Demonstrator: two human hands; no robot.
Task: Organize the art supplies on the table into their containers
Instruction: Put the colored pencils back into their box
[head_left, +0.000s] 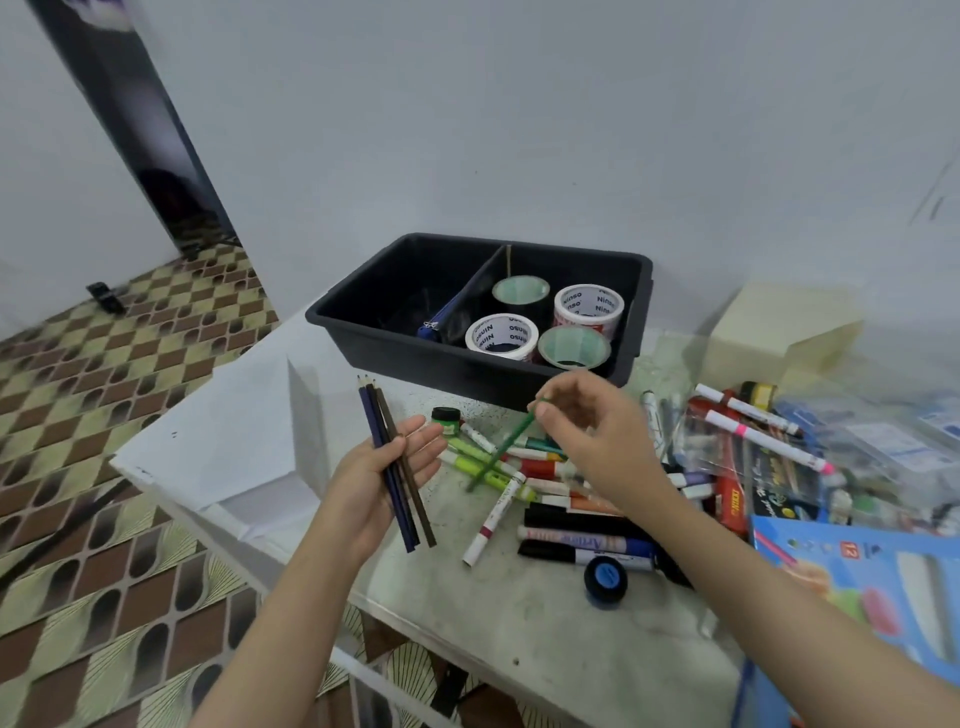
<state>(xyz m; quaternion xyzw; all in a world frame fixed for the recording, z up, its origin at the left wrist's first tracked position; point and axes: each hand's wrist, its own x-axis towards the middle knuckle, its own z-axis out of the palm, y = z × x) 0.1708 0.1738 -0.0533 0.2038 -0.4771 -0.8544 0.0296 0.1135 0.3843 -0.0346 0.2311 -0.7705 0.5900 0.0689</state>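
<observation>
Head view, looking down on the gathering step: collecting loose pencils into one bundle ahead of binning them. Holding three dark pencils (376, 413) in the left hand (374, 478), clamping them across the palm with the thumb, with the other fingers nearly straight and slightly spread beneath. Pinching the upper end of a green pencil (501, 449) between thumb and forefinger of the right hand (595, 434), with the remaining fingers loosely curled, and hanging it tip-down over the heap of markers (571, 519) on the table (519, 618) (whether lifting clear of the heap or just touching it, hard to tell through the blur). Sitting well short of done, judging by the spread: markers, a green paint pot (447, 419), a blue-lidded pot (605, 572) and a clear bag of pens (753, 441) lying loose, and only the tape rolls (588, 306) resting in the right compartment of the black tray (457, 366) at the back. Needing next, probably, to be bringing the green pencil across to the left palm, laying it alongside the three with tips matching, and easing the thumb just enough to be taking it in without spilling the rest. Then carrying the bundle to a container, perhaps the tray's left compartment, though only guessing there.
</observation>
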